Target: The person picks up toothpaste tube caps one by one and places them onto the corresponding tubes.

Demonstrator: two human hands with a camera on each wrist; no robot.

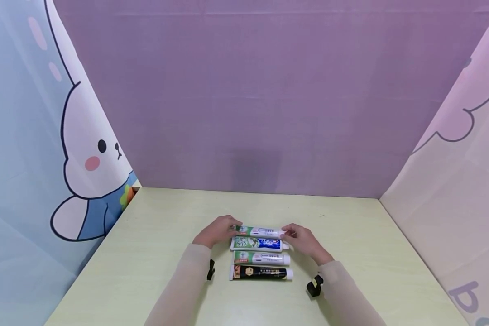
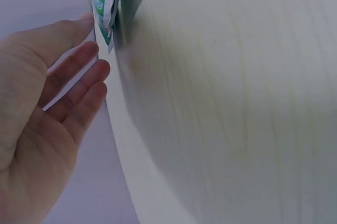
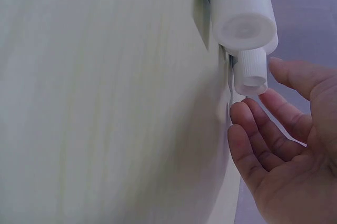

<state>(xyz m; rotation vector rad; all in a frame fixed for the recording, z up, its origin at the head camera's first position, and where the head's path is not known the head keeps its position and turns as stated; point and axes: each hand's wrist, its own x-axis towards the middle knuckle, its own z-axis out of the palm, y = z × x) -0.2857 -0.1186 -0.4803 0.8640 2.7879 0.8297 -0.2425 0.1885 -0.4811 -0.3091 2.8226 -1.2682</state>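
Observation:
Several toothpaste tubes lie in a stacked row on the table, caps to the right. At the far end of the row is a green-and-white toothpaste tube (image 1: 261, 232). My left hand (image 1: 218, 232) pinches its flat left end between thumb and index finger. At its cap end my right hand (image 1: 303, 240) holds on with thumb and index finger, the other fingers loosely bent. Nearer lie a blue-and-green toothpaste tube (image 1: 256, 244), a second green-and-white tube (image 1: 261, 258) and a black tube (image 1: 261, 273). White caps (image 3: 245, 26) line up in the right wrist view.
The pale wooden table (image 1: 146, 271) meets a purple backdrop (image 1: 252, 99) at its far edge. Printed cloth walls, one with a cartoon rabbit (image 1: 91, 149), flank both sides. Each wrist carries a black strap (image 1: 315, 286).

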